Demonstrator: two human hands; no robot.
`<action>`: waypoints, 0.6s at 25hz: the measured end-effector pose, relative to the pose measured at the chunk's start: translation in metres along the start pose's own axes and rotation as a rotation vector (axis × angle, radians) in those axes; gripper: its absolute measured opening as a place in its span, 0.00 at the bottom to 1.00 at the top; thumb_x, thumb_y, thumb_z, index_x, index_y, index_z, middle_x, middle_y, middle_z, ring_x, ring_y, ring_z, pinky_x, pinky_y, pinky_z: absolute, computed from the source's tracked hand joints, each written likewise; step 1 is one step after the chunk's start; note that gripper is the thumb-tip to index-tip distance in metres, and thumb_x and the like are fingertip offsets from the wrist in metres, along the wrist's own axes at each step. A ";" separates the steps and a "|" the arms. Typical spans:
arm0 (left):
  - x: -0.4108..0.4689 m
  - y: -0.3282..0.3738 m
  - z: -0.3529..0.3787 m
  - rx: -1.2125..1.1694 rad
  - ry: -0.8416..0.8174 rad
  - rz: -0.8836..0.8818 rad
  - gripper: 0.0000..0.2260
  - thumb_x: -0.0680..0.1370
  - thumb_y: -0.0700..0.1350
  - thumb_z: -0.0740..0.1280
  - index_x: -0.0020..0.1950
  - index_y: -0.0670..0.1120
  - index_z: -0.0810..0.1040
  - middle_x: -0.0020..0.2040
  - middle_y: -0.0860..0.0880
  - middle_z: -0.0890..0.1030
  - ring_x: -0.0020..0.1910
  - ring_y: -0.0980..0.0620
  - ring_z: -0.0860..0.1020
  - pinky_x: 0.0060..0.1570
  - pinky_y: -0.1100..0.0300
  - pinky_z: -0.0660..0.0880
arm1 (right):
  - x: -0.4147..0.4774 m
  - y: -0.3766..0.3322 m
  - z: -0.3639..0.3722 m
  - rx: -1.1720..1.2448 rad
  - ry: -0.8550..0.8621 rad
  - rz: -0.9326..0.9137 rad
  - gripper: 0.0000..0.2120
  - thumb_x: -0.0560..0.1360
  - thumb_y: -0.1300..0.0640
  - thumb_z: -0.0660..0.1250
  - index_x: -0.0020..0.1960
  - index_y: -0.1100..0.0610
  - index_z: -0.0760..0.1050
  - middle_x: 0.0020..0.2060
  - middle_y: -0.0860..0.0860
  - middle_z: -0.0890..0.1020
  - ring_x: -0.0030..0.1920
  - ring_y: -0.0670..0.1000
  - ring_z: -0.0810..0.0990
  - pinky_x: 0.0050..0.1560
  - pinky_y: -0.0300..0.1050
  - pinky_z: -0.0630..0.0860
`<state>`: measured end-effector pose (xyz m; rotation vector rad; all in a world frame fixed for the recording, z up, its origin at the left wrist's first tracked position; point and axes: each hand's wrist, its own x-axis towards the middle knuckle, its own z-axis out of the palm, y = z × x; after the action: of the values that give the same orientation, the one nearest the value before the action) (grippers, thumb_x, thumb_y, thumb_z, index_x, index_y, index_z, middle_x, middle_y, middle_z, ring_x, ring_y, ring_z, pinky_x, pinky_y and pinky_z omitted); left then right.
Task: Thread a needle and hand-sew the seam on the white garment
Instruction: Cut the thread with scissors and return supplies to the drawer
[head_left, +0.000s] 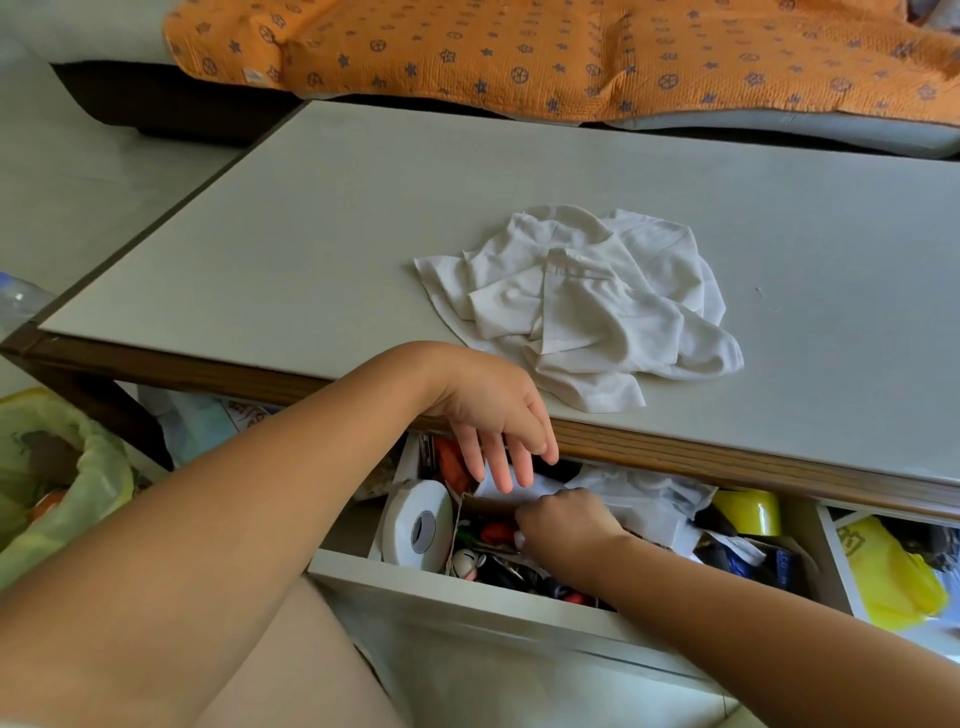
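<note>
- Plastic bottle (21, 296): far left edge, partly out of view.
- Bin with green liner (98, 467): on the floor, left of the bench.
- Bench (260, 234): pale top, wooden edge.
- Drawer (467, 587): pulled open under the bench's near edge, full of mixed small items.
- White tape roll (410, 525): at the drawer's left end.
- Left hand (493, 415): wrist resting on the bench edge, grip spread and relaxed, fingers hanging over the drawer, holding nothing.
- Right hand (566, 519): down among the drawer contents, knuckles up, fingers hidden. Cannot tell whether the grip pinches anything.
- White garment (587, 301): crumpled on the bench top, near its front edge, apart from both hands.
- Yellow tape roll (748, 512): at the drawer's right end.
- Orange quilt (571, 52): lying behind the bench.
</note>
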<state>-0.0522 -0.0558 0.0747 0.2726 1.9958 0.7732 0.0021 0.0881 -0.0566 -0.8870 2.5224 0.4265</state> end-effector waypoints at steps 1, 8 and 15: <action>-0.001 -0.001 -0.001 -0.004 0.006 0.003 0.12 0.81 0.41 0.61 0.62 0.45 0.79 0.51 0.44 0.86 0.48 0.47 0.85 0.48 0.53 0.83 | -0.004 0.001 -0.004 0.050 0.088 -0.017 0.08 0.81 0.53 0.58 0.52 0.55 0.74 0.44 0.53 0.81 0.43 0.55 0.79 0.40 0.45 0.69; -0.009 -0.002 -0.023 -0.141 0.136 0.185 0.13 0.82 0.48 0.63 0.63 0.45 0.79 0.54 0.46 0.84 0.54 0.52 0.83 0.50 0.56 0.82 | -0.072 0.026 -0.070 1.366 0.612 0.047 0.04 0.78 0.51 0.65 0.50 0.50 0.75 0.36 0.50 0.85 0.31 0.49 0.79 0.32 0.41 0.75; -0.010 0.007 -0.042 -0.332 0.073 0.375 0.15 0.81 0.41 0.64 0.68 0.46 0.76 0.57 0.44 0.84 0.59 0.48 0.81 0.53 0.56 0.80 | -0.069 0.063 -0.103 1.551 0.733 0.093 0.05 0.78 0.52 0.67 0.50 0.51 0.81 0.31 0.53 0.83 0.26 0.50 0.75 0.27 0.35 0.69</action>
<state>-0.0830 -0.0725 0.1008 0.4325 1.8679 1.3515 -0.0208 0.1275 0.0748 -0.2240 2.3685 -1.8657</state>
